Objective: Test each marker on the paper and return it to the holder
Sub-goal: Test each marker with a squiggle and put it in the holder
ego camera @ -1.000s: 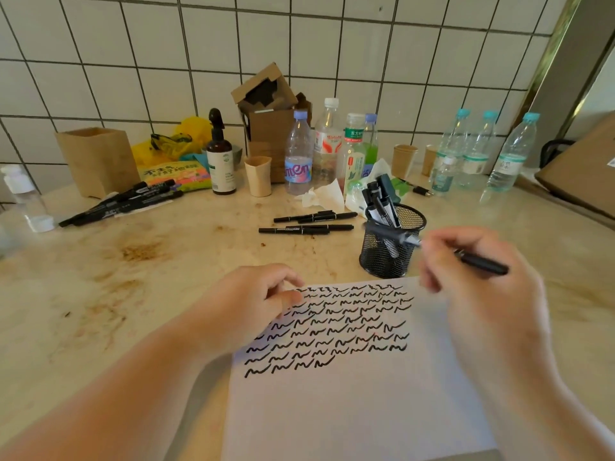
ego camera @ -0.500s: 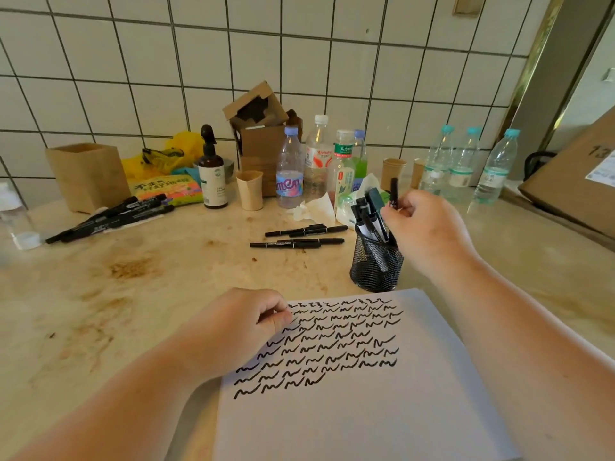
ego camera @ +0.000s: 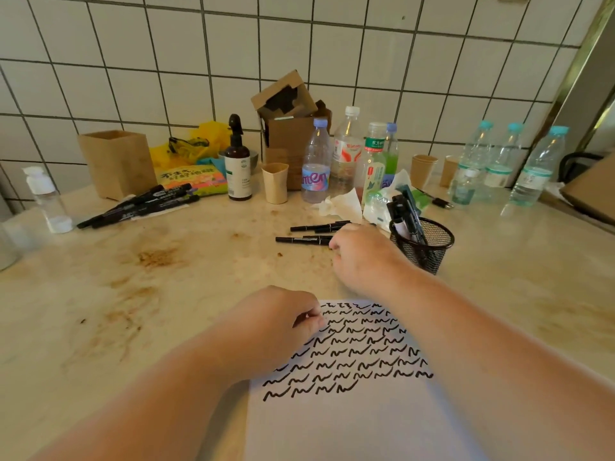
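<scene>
Left hand [ego camera: 283, 322], fingers curled, rests on the far-left corner of the paper [ego camera: 349, 410], at the near edge of the surface [ego camera: 166, 294]. Right hand [ego camera: 361, 254] reaches over the loose markers [ego camera: 306, 240]; whether it grips one cannot be told. The mesh holder [ego camera: 429, 247] stands just right of it. Open surface lies left; bottles [ego camera: 316, 164] and a crumpled tissue [ego camera: 342, 206] crowd the far side.

Two bare forearms come into the picture from the lower edge, with no sleeves, cuffs or gloves on them. The left hand [ego camera: 279, 322] and the right hand [ego camera: 361, 256] show no rings, and neither wrist shows a watch or a band.
</scene>
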